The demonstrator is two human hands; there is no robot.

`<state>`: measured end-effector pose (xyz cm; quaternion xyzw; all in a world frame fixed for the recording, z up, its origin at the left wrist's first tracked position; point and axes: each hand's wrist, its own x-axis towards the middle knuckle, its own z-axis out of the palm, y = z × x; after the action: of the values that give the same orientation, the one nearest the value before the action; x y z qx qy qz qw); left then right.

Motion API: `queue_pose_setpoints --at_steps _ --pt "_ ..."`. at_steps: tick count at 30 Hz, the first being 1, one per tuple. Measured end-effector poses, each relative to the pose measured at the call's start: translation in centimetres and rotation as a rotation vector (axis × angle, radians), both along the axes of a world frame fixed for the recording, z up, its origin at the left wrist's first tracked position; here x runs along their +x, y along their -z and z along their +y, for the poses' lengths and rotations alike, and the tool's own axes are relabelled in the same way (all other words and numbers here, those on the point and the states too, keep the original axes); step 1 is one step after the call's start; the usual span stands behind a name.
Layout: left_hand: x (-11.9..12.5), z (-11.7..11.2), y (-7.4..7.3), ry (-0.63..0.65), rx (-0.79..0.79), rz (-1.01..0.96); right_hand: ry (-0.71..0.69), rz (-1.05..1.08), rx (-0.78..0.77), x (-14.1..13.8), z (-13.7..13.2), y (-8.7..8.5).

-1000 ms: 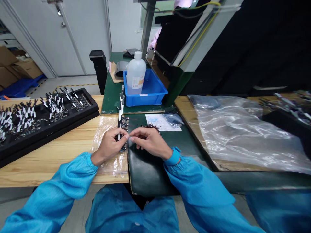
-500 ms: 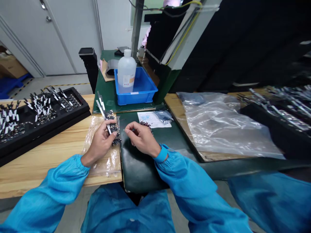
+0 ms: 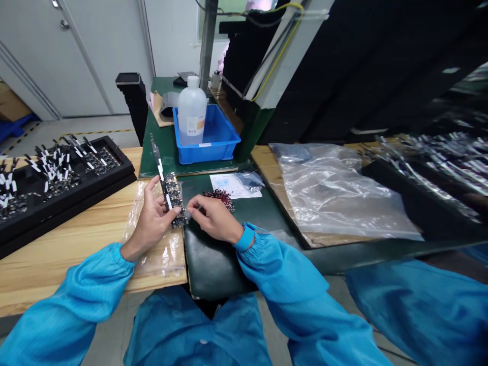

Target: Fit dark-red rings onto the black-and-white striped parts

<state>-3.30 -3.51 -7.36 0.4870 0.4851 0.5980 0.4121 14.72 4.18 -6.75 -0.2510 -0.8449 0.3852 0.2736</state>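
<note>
My left hand (image 3: 152,216) grips a small panel of circuit boards (image 3: 175,195) by its edges, with white-and-black strips (image 3: 159,165) rising from its left side. The panel is raised and tilted over a clear plastic bag (image 3: 168,254). Close to the panel's right edge, my right hand (image 3: 213,216) has thumb and forefinger pinched together. What sits in that pinch is too small to make out. Just behind the right hand lies a pile of tiny dark red and black parts (image 3: 223,197), partly hidden by the hand.
Black trays (image 3: 110,175) of similar boards stand at the left. A blue bin (image 3: 224,142) holds a white bottle (image 3: 192,109). A printed paper (image 3: 229,185) lies behind the parts pile. At the right are a large plastic bag (image 3: 339,193) and more boards (image 3: 427,168). A co-worker's blue sleeve (image 3: 419,305) shows lower right.
The panel has turned in my left hand, so its strips stand more upright and together. My left fingers have straightened somewhat. My right hand remains pinched, nearer the panel. The view has shifted slightly right.
</note>
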Motion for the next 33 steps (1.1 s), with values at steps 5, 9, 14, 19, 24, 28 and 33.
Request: queue_pose_setpoints --at_steps 5,9,14,19,24,28,33 --pt "0.04 0.10 -0.08 -0.006 0.011 -0.014 0.003 0.001 -0.011 -0.05 0.06 0.21" --pt "0.25 0.07 -0.38 0.005 0.027 0.001 0.005 0.007 -0.003 -0.05 -0.01 0.05" --pt "0.36 -0.08 -0.54 0.017 0.025 -0.017 0.005 0.018 0.010 -0.07 -0.12 -0.06" --pt "0.27 -0.07 -0.30 0.016 0.007 -0.054 0.008 0.030 0.030 -0.09 -0.05 0.08" --pt "0.24 0.02 -0.41 0.018 -0.035 -0.084 0.003 0.035 0.043 0.00 -0.01 0.04" --pt "0.16 0.01 -0.45 0.047 -0.036 -0.083 -0.006 0.045 0.053 0.06 -0.01 0.07" --pt "-0.03 0.04 -0.08 0.049 -0.052 -0.082 -0.006 0.043 0.064 0.13 0.11 0.12"
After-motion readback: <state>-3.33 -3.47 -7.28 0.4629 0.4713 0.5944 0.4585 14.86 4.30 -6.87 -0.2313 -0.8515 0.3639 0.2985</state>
